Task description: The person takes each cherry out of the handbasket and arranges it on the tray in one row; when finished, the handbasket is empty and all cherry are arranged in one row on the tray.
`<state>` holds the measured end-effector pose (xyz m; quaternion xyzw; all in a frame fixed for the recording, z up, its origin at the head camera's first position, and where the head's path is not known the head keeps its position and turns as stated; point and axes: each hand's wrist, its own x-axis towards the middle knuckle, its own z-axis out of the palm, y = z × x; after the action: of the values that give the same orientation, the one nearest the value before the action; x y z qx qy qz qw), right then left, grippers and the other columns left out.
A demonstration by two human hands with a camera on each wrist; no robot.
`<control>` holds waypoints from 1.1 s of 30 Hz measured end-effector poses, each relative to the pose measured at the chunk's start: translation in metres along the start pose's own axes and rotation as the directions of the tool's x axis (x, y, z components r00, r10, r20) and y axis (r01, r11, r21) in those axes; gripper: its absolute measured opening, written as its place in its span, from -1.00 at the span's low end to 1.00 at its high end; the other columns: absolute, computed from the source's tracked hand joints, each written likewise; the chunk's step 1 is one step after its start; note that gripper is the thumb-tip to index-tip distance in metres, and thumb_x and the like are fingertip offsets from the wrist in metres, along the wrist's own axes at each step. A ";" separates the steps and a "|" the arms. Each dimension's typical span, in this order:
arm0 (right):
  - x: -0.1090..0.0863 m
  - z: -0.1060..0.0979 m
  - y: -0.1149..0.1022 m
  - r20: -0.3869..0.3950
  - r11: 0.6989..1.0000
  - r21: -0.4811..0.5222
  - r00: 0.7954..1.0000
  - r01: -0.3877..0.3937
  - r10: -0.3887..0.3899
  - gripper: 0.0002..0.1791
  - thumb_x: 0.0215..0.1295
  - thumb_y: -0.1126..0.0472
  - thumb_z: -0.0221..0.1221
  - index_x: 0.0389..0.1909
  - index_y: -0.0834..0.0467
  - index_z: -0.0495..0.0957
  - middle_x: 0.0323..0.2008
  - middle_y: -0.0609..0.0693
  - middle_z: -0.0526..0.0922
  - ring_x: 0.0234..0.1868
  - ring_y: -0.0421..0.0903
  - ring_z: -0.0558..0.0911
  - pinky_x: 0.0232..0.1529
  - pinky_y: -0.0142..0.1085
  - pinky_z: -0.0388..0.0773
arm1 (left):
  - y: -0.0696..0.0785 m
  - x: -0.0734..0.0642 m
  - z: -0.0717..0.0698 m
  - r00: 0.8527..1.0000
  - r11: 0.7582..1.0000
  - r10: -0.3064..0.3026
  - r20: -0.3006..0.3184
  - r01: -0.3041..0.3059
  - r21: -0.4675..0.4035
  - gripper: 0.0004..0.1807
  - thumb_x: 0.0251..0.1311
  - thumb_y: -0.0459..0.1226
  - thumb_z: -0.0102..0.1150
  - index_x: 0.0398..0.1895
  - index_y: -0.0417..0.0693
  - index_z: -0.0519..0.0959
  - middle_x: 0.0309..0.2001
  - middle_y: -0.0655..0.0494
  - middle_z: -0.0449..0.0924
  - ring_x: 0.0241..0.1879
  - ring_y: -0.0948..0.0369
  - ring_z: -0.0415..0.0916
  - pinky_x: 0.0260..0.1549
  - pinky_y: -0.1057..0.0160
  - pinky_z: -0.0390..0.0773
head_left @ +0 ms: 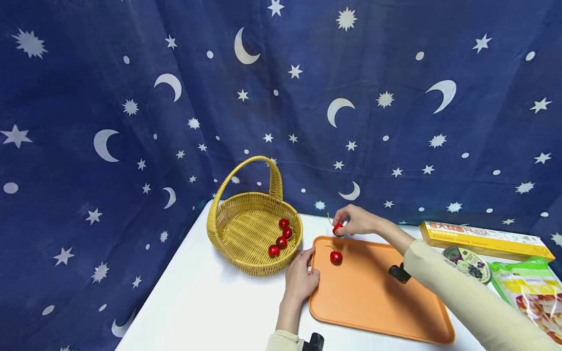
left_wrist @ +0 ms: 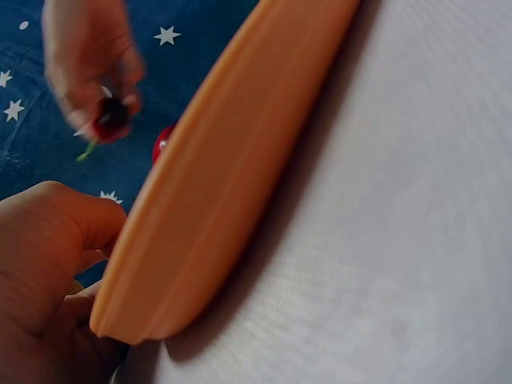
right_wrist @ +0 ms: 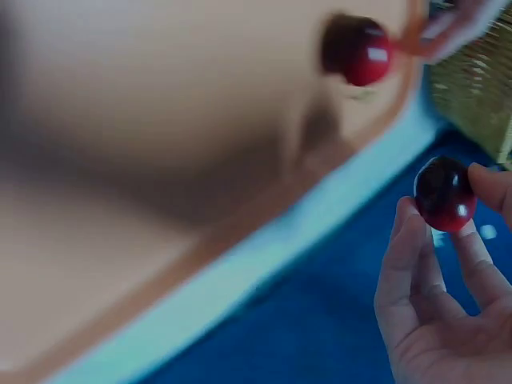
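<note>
My right hand (head_left: 356,220) pinches a red cherry (head_left: 338,230) between thumb and fingertips, above the tray's far edge, its green stem sticking up. In the right wrist view that cherry (right_wrist: 445,194) looks dark on one side. Another cherry (head_left: 335,257) with a thin stem lies on the orange tray (head_left: 373,302), near its far left corner. My left hand (head_left: 301,276) holds the tray's left rim, fingers at the edge; the left wrist view shows the tray (left_wrist: 216,184) raised at a slant beside that hand (left_wrist: 56,256).
Left of the tray stands a yellow wicker basket (head_left: 246,263) with a tall handle and several cherries (head_left: 281,242) inside. To the right are a yellow pasta box (head_left: 487,242), a round lidded container (head_left: 470,264) and a green food bag (head_left: 527,287). A starry blue curtain (head_left: 307,97) hangs behind.
</note>
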<state>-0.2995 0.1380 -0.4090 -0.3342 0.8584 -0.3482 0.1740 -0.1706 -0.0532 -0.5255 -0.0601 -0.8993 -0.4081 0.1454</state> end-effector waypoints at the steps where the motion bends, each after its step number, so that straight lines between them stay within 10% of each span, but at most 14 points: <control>1: -0.008 0.001 0.007 -0.006 1.000 -0.012 1.000 -0.004 0.004 -0.85 0.04 0.32 0.36 -0.37 0.27 0.63 -0.47 -0.03 0.64 -0.45 -0.17 0.55 -0.45 -0.34 0.51 | 0.001 0.000 0.000 1.000 1.000 0.000 0.002 0.000 -0.005 -0.38 -0.17 -0.42 0.18 0.15 -0.19 0.59 -0.07 0.00 0.63 -0.17 0.12 0.55 -0.18 0.13 0.51; 10: -0.043 0.016 0.035 -0.034 0.999 -0.024 0.999 -0.025 0.024 -0.90 0.01 0.33 0.34 -0.44 0.24 0.62 -0.54 -0.11 0.59 -0.40 -0.17 0.49 -0.34 -0.32 0.41 | 0.001 0.002 -0.001 1.000 1.000 -0.005 0.008 0.005 -0.007 -0.39 -0.15 -0.42 0.18 0.14 -0.20 0.59 -0.06 0.00 0.63 -0.20 0.13 0.52 -0.19 0.13 0.49; 20: -0.056 0.037 0.042 -0.010 0.972 0.206 0.993 -0.110 0.114 -0.88 0.09 0.41 0.31 -0.41 0.37 0.55 -0.58 0.08 0.61 -0.58 -0.04 0.59 -0.60 -0.35 0.49 | 0.000 0.002 0.002 1.000 1.000 -0.011 0.016 0.011 -0.007 -0.39 -0.15 -0.41 0.17 0.15 -0.16 0.59 -0.09 0.04 0.62 -0.24 0.17 0.50 -0.23 0.16 0.47; 33: -0.056 0.037 0.043 0.007 0.986 0.158 0.999 -0.054 0.054 -0.73 -0.07 0.39 0.40 -0.34 0.42 0.59 -0.46 0.08 0.67 -0.43 -0.16 0.57 -0.35 -0.40 0.50 | 0.001 0.002 0.002 1.000 1.000 -0.018 0.015 0.018 -0.002 -0.38 -0.17 -0.42 0.18 0.14 -0.17 0.59 -0.23 0.10 0.56 -0.33 0.23 0.42 -0.33 0.22 0.42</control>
<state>-0.2589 0.1819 -0.4615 -0.2967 0.8365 -0.4097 0.2106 -0.1730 -0.0514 -0.5256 -0.0553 -0.9004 -0.4099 0.1347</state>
